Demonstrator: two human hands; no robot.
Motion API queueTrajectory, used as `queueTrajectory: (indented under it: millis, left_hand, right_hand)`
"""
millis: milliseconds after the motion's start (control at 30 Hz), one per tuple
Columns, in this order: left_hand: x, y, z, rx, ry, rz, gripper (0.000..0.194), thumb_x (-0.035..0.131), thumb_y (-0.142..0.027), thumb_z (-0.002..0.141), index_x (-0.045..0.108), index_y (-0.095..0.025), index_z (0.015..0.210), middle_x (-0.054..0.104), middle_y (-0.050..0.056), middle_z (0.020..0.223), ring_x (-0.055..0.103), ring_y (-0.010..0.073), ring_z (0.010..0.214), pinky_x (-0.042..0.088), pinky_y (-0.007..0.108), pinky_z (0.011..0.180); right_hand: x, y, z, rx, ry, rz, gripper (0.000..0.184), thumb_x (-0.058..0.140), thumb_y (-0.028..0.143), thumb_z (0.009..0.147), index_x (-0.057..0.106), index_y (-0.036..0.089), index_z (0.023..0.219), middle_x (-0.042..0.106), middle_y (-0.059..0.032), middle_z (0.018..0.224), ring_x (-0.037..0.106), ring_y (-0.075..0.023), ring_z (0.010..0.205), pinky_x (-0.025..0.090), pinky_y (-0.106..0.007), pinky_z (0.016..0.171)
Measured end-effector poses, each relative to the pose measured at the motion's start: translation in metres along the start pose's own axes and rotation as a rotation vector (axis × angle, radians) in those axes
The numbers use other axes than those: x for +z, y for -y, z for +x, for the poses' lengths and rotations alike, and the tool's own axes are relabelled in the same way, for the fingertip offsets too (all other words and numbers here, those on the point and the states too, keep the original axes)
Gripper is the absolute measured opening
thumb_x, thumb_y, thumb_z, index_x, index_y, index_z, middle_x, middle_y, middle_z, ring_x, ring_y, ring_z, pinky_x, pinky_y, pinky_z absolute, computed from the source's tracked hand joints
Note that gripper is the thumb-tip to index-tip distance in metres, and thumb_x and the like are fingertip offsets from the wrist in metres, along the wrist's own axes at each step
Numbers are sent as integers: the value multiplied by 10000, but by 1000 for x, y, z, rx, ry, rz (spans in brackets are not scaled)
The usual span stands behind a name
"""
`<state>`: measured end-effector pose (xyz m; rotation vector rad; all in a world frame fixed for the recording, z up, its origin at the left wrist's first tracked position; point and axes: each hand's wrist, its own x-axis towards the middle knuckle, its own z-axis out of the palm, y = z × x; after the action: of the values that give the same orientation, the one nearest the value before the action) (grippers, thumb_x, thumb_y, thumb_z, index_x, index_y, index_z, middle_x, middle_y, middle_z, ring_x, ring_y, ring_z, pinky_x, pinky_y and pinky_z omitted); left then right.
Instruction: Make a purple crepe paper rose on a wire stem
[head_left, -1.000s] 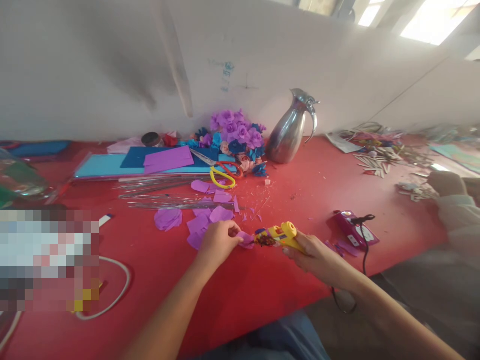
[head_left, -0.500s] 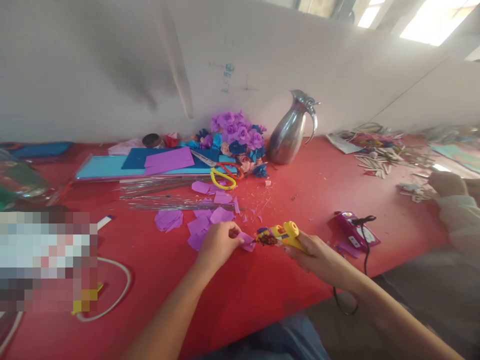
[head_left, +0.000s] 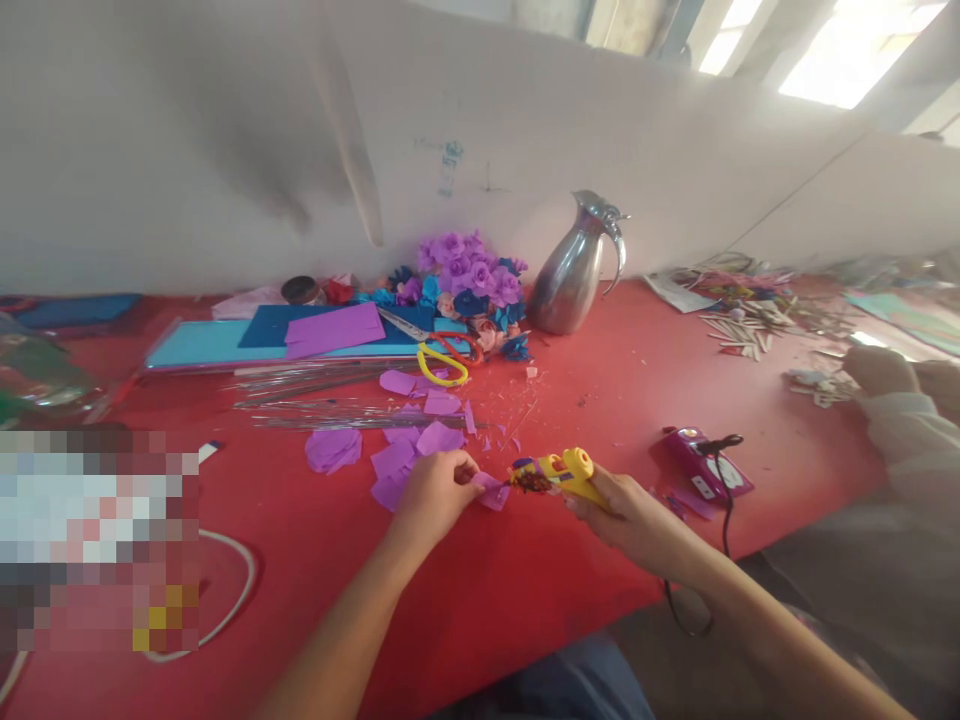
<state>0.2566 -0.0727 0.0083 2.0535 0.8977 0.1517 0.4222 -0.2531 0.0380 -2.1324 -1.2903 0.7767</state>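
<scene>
Pinched in the fingers of my left hand point(head_left: 436, 492) is a small purple paper petal point(head_left: 493, 491), held just above the red table point(head_left: 465, 590). My right hand point(head_left: 630, 515) is wrapped round the handle of a yellow glue gun point(head_left: 564, 470), whose dark, stained nozzle end points left. The nozzle tip is at the petal's right edge; whether they touch I cannot tell. Beside my left hand lie loose purple paper pieces point(head_left: 395, 468) and a stack of cut purple petals point(head_left: 334, 450). Yellow-and-red-handled scissors point(head_left: 442, 362) rest farther back.
Paper flowers point(head_left: 476, 275) and a metal jug point(head_left: 574, 265) stand by the wall. Coloured paper sheets point(head_left: 199, 342) and thin wires point(head_left: 337, 412) lie at left. A magenta power strip point(head_left: 705, 462) with a black cord sits at right, near another person's sleeve point(head_left: 900, 435).
The camera view has shifted slightly. My hands, the petal and the glue gun keep nearly the same position relative to one another.
</scene>
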Motion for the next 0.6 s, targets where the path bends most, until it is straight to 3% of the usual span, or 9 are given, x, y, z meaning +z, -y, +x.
queueTrajectory:
  millis: [233, 600]
  left_hand:
    - [1, 5, 2, 1, -18, 15, 35, 594, -224, 649, 619, -199, 654, 673, -4, 676, 600, 171, 664, 371, 266, 599]
    - [-7, 5, 5, -23, 10, -257, 164, 580, -343, 665, 635, -191, 689, 672, 32, 741, 606, 221, 753, 423, 322, 716]
  right_hand:
    - [2, -6, 5, 1, -118, 151, 209, 437, 383, 887, 479, 192, 813, 426, 52, 564, 410, -100, 494, 303, -208, 461]
    - [2, -2, 7, -149, -356, -39, 97, 475, 271, 850, 486, 195, 909, 572, -1, 673, 482, -133, 564, 349, -237, 523]
